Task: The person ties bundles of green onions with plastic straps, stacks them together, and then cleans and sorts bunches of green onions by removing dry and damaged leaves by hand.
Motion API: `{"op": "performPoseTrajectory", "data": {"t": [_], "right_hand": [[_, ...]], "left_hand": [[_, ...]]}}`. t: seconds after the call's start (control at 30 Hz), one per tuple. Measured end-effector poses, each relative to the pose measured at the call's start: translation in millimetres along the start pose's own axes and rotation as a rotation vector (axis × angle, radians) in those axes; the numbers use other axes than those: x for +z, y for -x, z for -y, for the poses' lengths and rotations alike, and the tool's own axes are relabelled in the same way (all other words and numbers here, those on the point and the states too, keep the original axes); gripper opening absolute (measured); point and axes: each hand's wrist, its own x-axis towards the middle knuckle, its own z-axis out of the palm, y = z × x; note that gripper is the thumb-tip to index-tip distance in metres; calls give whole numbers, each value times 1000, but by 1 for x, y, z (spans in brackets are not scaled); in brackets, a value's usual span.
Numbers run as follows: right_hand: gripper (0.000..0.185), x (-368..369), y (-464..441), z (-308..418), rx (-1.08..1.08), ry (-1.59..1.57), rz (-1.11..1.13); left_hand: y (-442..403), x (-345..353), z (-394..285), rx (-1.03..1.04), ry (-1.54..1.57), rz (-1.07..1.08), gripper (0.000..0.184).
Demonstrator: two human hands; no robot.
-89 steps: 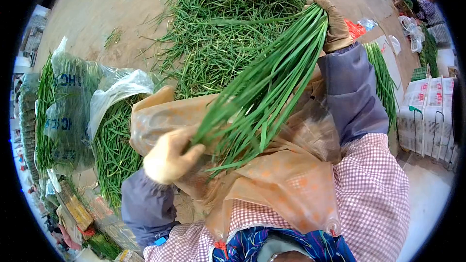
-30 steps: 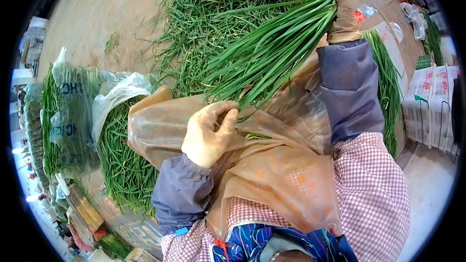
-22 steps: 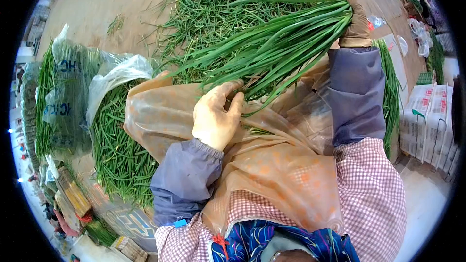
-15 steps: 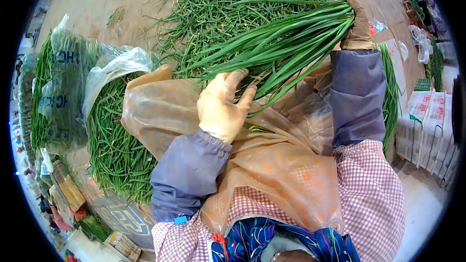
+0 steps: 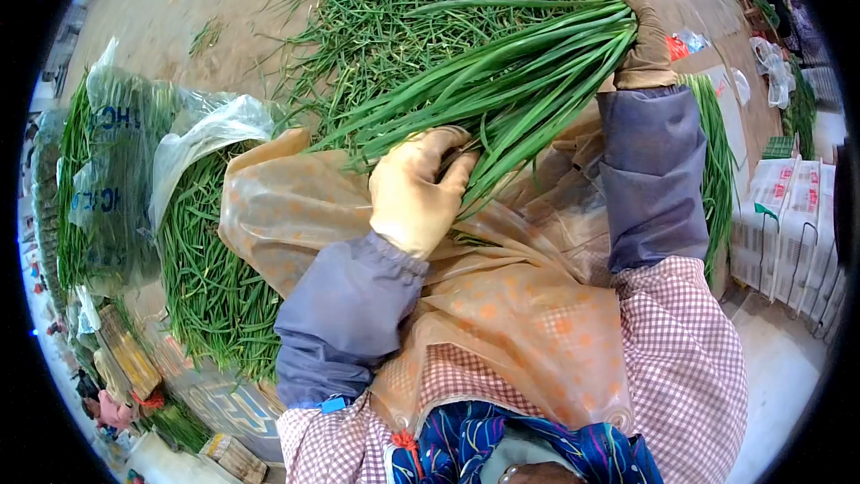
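My right hand [image 5: 643, 40], in a brown-stained glove, is closed around the gathered end of a bunch of garlic chives [image 5: 528, 63]. The long flat green leaves fan out to the left and downward. At their lower edge, my left hand [image 5: 419, 184], in a pale glove, has its thumb and forefinger curled about some leaves; its other fingers are mostly hidden. A translucent orange-patterned plastic apron [image 5: 511, 305] covers my lap beneath the bunch. Beyond it lies a large heap of loose green leaves [image 5: 430, 45].
More chives [image 5: 219, 278] lie at my left beside a clear plastic bag [image 5: 116, 188] with blue print. Another bunch [image 5: 712, 161] hangs past my right sleeve. White printed boxes [image 5: 784, 215] stand at the right. Crates and a person in pink [image 5: 115, 410] are at lower left.
The bunch and my right hand have shifted slightly left. My left thumb and forefinger have moved a little along the leaf edge, and a pale strand by them no longer shows.
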Motion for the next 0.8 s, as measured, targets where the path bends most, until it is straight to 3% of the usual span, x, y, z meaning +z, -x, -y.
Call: {"op": "performPoseTrajectory", "data": {"t": [0.1,0.27,0.4,0.53,0.63,0.67,0.77,0.8], "right_hand": [[25,1,0,2,-17,35,7],[23,6,4,-1,-56,43,11],[23,7,5,-1,-63,60,-3],[23,12,4,-4,-137,83,-53],[22,2,-8,-7,-165,127,48],[21,-1,-9,-8,-173,152,51],[22,3,-3,-7,-143,130,44],[22,4,-2,-8,-145,120,44]], "left_hand": [[0,-16,-12,-249,411,106,17],[-2,-35,-21,-413,722,172,20],[3,-41,-15,-235,366,98,17],[-1,-51,-19,126,-78,36,13],[-6,-63,-28,57,-107,148,15],[-7,-69,-31,-251,197,326,16],[-13,-69,-22,-390,605,473,17],[-15,-69,-20,-485,605,515,19]]}}
